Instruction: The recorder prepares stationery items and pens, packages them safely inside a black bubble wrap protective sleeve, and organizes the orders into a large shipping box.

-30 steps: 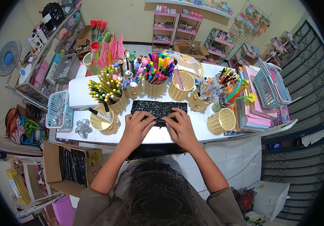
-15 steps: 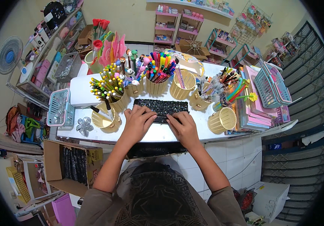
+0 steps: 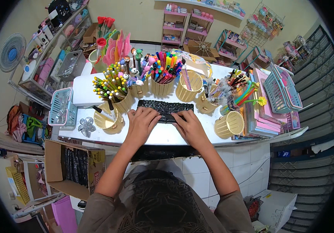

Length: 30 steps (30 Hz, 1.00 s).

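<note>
A flat strip of glossy black bubble wrap [image 3: 165, 105] lies across the middle of the white table [image 3: 163, 134]. My left hand [image 3: 141, 123] covers its near left corner, thumb and fingers closed on the edge. At the near right part, my right hand [image 3: 190, 126] pinches the same edge. Between the two thumbs, a narrow smooth black fold of the wrap shows. Whatever may lie inside the wrap is hidden. Just beyond it stand cream woven pen cups, among them one full of coloured markers [image 3: 163, 64].
A cream cup [image 3: 108, 123] stands left of my left arm, beside a clear flower-shaped piece [image 3: 86, 127]. Another cream cup [image 3: 229, 124] is at the right, near stacked books [image 3: 262, 112] and a blue basket [image 3: 281, 89]. An open cardboard box [image 3: 56, 165] of black wrapped packs sits lower left.
The bubble wrap's near edge is turned over into a smoother fold between my thumbs. My hands have shifted only slightly; the view has tilted a little.
</note>
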### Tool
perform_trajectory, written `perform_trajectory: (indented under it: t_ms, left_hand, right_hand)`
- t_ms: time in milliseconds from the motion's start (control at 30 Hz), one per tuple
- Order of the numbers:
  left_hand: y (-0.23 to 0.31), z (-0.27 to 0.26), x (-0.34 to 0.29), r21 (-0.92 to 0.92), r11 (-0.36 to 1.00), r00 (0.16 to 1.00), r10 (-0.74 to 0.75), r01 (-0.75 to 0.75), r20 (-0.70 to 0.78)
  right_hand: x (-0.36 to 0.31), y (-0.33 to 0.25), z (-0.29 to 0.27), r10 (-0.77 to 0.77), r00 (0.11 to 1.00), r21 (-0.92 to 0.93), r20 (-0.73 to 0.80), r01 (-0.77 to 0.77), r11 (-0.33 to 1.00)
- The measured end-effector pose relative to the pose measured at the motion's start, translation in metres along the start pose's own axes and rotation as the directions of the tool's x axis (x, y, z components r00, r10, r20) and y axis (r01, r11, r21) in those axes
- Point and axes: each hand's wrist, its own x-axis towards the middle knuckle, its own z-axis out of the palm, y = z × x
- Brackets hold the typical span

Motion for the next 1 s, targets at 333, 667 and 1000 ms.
perform_trajectory:
  t_ms: [333, 667, 1000]
  left_hand:
    - [0.0, -0.008, -0.012, 0.084, 0.995, 0.999, 0.051, -0.05, -0.005]
    - [0.012, -0.006, -0.03, 0.065, 0.998, 0.997, 0.024, -0.019, -0.075]
    - [0.014, -0.007, -0.029, 0.056, 0.998, 0.999, -0.022, 0.025, -0.046]
  right_hand:
    - [-0.001, 0.002, -0.001, 0.039, 0.999, 0.026, 0.029, -0.04, 0.999]
    - [-0.003, 0.0, -0.009, 0.057, 0.998, 0.119, 0.032, -0.061, 0.991]
    - [-0.005, -0.003, -0.011, 0.166, 0.986, 0.275, 0.031, -0.168, 0.947]
